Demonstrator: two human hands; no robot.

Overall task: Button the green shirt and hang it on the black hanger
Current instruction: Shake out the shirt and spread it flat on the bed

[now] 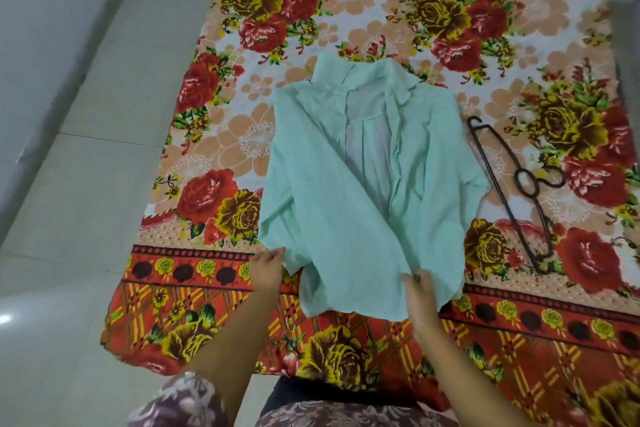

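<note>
The pale green shirt [332, 184] lies front up on the flowered bedsheet [433, 21], collar away from me, its front open down the middle. My left hand [266, 269] pinches the shirt's lower left edge. My right hand [419, 291] pinches the hem near the bottom of the front opening. The black hanger [512, 184] lies flat on the sheet just right of the shirt, apart from both hands, its hook pointing right.
The sheet covers a mattress on a pale tiled floor [69, 184]. A grey wall [41, 10] runs along the left. My patterned clothing [194, 402] shows at the bottom edge.
</note>
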